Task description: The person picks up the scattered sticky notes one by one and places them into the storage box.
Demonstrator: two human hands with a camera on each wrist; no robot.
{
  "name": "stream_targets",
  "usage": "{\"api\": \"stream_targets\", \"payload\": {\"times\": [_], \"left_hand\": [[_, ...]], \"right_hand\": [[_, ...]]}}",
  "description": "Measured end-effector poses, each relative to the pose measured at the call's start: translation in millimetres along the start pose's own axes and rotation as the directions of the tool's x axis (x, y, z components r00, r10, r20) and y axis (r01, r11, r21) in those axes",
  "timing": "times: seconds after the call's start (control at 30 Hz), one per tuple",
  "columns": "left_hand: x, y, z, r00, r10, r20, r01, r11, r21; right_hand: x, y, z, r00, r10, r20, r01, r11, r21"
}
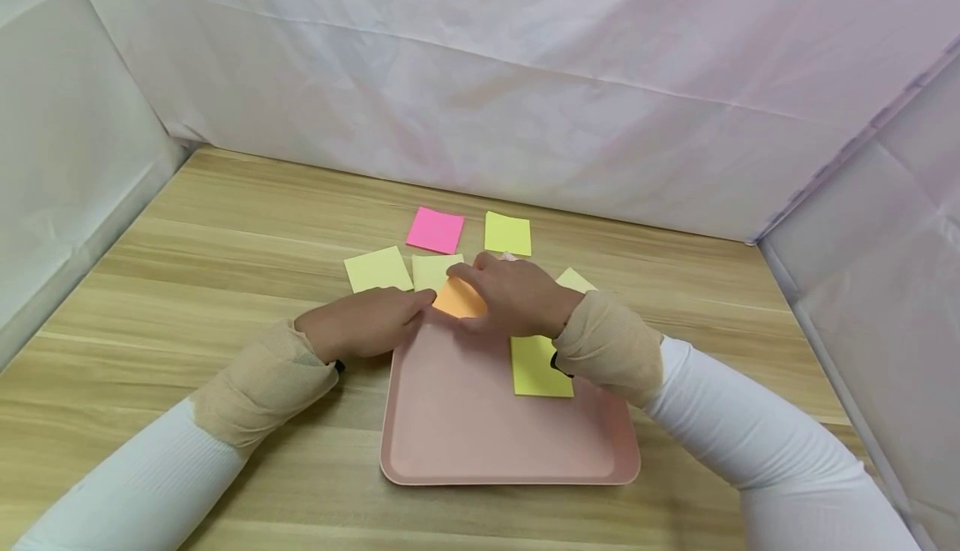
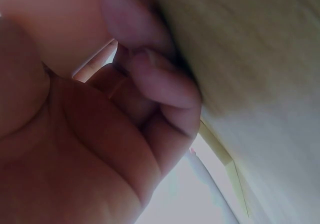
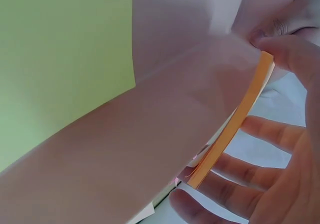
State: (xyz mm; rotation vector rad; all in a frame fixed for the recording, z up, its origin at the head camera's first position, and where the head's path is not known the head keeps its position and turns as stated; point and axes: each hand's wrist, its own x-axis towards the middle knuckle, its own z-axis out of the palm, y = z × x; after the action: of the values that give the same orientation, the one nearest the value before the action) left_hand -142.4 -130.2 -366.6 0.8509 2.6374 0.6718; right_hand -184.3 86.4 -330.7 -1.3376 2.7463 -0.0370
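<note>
My right hand (image 1: 517, 288) holds an orange sticky-note pad (image 1: 458, 298) between thumb and fingers, over the far left part of a pink tray (image 1: 510, 434). The right wrist view shows the pad's orange edge (image 3: 232, 126) tilted just above the tray. At the tray's far left corner, my left hand (image 1: 367, 320) grips the rim, its thumb (image 3: 272, 29) on top. Curled fingers (image 2: 165, 84) show against the table in the left wrist view. A yellow sticky-note pad (image 1: 542, 374) lies in the tray's right part, partly covered by my right wrist.
Beyond the tray lie a pink pad (image 1: 436, 230) and a yellow-green pad (image 1: 507, 233). Two pale yellow pads, one farther left (image 1: 378, 270) and one behind the orange pad (image 1: 427, 272), lie nearer. Another pale pad (image 1: 576, 279) shows past my right wrist. White cloth walls (image 1: 450, 76) surround the wooden table (image 1: 225, 226).
</note>
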Motion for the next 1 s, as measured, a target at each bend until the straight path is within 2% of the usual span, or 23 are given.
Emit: {"api": "stream_targets", "payload": {"times": [0.4,0.63,0.8,1.0], "left_hand": [[1.1,-0.8,0.7,1.000,0.004,0.000,-0.004,1.000,0.007],[0.6,-0.5,0.3,1.000,-0.009,0.009,0.009,1.000,0.011],[0.5,-1.4,0.6,1.000,-0.003,0.003,0.003,1.000,0.011],[0.3,-0.5,0.1,1.000,-0.005,0.007,0.005,1.000,0.002]], "right_hand": [[0.1,-0.9,-2.8,1.000,-0.005,0.024,0.005,1.000,0.028],[-0.2,-0.6,-2.7,1.000,-0.026,-0.003,0.026,1.000,0.008],[-1.9,-0.6,-1.2,0.997,-0.075,-0.022,0.076,0.996,0.055],[-5.4,-0.9,-0.3,0.987,-0.149,-0.064,0.152,0.988,0.035]]}}
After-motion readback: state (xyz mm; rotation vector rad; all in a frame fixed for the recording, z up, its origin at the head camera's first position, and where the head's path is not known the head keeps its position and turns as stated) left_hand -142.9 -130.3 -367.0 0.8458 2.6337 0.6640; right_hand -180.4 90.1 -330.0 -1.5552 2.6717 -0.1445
